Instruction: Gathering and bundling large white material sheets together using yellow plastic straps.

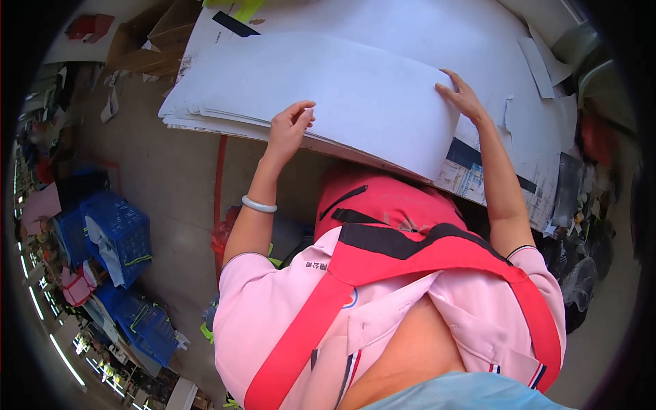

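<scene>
A large white sheet lies on top of a stack of white sheets in front of me. My left hand is at the near edge of the stack, its fingers curled in toward the thumb. Whether anything small sits between those fingertips cannot be made out. At the far right corner of the top sheet, my right hand rests with thumb and forefinger apart, touching the sheet's edge. A pale bangle circles my left wrist.
The worktop has a worn printed surface with dark tape and paper scraps. Blue crates stand on the floor at left, cardboard boxes at far left. Dark plastic bags lie at right. A red apron covers my front.
</scene>
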The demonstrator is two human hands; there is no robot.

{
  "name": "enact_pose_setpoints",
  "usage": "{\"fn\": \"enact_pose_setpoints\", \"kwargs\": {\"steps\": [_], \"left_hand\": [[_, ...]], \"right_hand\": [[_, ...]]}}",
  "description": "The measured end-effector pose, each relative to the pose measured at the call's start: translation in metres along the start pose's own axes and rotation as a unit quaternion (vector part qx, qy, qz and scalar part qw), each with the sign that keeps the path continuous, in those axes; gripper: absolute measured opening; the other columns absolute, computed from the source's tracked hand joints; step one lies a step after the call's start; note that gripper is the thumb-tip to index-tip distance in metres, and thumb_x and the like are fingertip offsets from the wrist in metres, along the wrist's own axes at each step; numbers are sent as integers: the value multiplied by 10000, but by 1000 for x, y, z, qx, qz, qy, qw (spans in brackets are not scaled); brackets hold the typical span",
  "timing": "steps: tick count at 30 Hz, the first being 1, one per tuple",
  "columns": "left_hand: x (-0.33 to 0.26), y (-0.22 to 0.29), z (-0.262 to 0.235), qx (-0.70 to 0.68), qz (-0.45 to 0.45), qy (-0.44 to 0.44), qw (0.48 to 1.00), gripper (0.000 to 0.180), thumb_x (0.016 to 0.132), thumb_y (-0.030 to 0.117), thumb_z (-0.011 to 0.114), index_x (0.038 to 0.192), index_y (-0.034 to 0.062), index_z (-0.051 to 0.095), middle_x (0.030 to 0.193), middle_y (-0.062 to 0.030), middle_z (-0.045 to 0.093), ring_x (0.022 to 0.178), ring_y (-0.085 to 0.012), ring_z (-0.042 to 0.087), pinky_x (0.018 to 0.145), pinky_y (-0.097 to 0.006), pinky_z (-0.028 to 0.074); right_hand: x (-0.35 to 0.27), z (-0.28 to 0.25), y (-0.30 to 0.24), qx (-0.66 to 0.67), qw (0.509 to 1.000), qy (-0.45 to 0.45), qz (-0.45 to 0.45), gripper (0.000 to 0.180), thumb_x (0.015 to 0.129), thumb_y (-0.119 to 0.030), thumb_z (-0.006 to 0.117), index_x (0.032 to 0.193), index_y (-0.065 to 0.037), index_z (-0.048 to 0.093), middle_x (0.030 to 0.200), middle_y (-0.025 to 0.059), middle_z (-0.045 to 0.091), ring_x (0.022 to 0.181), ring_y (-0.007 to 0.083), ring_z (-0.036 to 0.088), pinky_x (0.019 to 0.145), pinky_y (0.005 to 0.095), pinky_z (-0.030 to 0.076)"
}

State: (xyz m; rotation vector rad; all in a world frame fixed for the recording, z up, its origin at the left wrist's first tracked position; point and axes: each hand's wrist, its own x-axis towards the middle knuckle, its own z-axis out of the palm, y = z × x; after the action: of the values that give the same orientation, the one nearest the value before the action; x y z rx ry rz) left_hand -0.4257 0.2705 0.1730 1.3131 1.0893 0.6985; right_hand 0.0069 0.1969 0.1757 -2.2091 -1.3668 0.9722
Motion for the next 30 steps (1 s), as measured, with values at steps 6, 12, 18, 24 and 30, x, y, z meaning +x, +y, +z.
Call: {"fn": "enact_pose_setpoints", "kwargs": {"steps": [6,12,18,24,30], "left_hand": [[62,35,41,204,64,-155,965,280,937,190,616,1154,19,663,855,-92,682,772,-168,625,755,-299,510],[98,58,74,285,88,-201,933,288,949,187,619,1196,43,650,951,-80,676,845,-148,595,791,-289,499],[126,70,81,363,70,-191,910,314,956,239,607,1209,60,651,1095,-108,676,990,-219,612,912,-334,487],[169,73,110,381,47,-174,907,375,958,296,574,1226,42,639,1240,-149,637,1163,-293,586,996,-372,457],[236,57,111,439,-27,-227,869,545,973,509,464,1174,52,683,1201,-157,657,1127,-325,603,998,-369,448]], "right_hand": [[6,9,18,-53,997,51,-29,723,819,-583,628,1402,-176,503,1414,169,505,1311,342,462,1095,434,371],[8,4,18,-13,998,52,-28,715,823,-555,645,1398,-153,508,1394,181,516,1285,331,488,1087,433,376],[12,-11,-2,19,1000,-23,7,745,790,-541,707,1382,-125,531,1335,191,572,1228,347,545,1061,426,408],[72,-12,-9,56,980,-167,-88,780,790,-527,729,1387,-71,521,1329,211,571,1215,362,553,1035,446,431],[59,11,-75,-61,976,-186,-93,702,775,-332,730,1374,-48,497,1314,192,578,1189,347,557,1049,397,418]]}}
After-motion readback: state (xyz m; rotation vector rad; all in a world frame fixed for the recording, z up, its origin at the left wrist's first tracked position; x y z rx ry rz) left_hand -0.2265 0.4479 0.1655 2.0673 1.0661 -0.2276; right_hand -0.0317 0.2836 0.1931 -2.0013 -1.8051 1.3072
